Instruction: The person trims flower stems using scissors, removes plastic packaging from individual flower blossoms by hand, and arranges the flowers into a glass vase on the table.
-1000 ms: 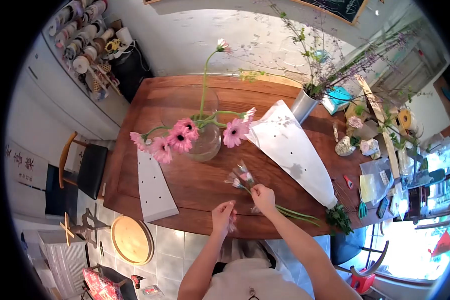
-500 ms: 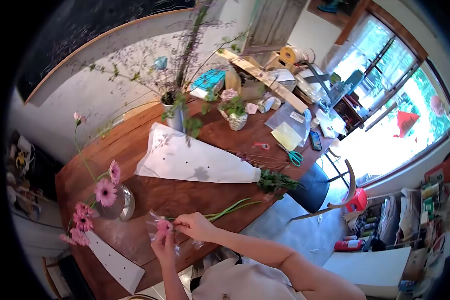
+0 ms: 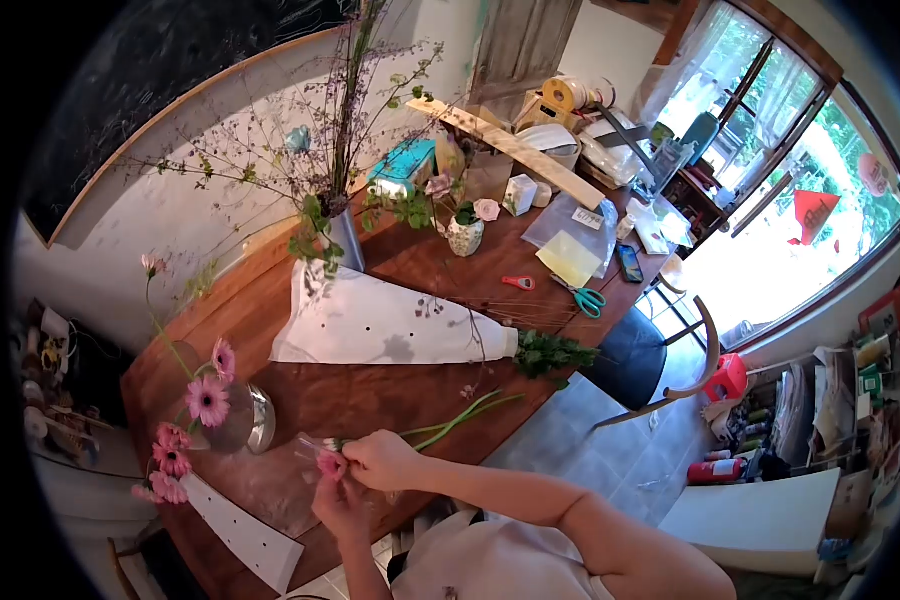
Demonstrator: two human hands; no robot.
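A pink gerbera (image 3: 332, 464) with a clear plastic wrap (image 3: 308, 446) about its head is held between my two hands near the table's front edge. My left hand (image 3: 341, 507) pinches it from below, fingertips just under the petals. From the right, my right hand (image 3: 384, 461) closes its fingers at the back of the flower head, where the stem begins. Green stems (image 3: 462, 419) run out rightward beyond my right hand across the tabletop. Exactly what the right fingertips grip is partly hidden.
A white-wrapped bunch (image 3: 390, 322) lies across the wooden table (image 3: 340, 395). Pink gerberas (image 3: 208, 401) stand in a glass vase (image 3: 260, 420) at left, near a white dotted sleeve (image 3: 245, 530). Teal scissors (image 3: 588, 301), a phone (image 3: 629, 263) and a metal vase (image 3: 344, 243) stand or lie farther back.
The head view has shifted slightly. My right hand has curled more closely around the back of the flower head; both hands stay at the gerbera. Loose plastic below my right hand no longer shows.
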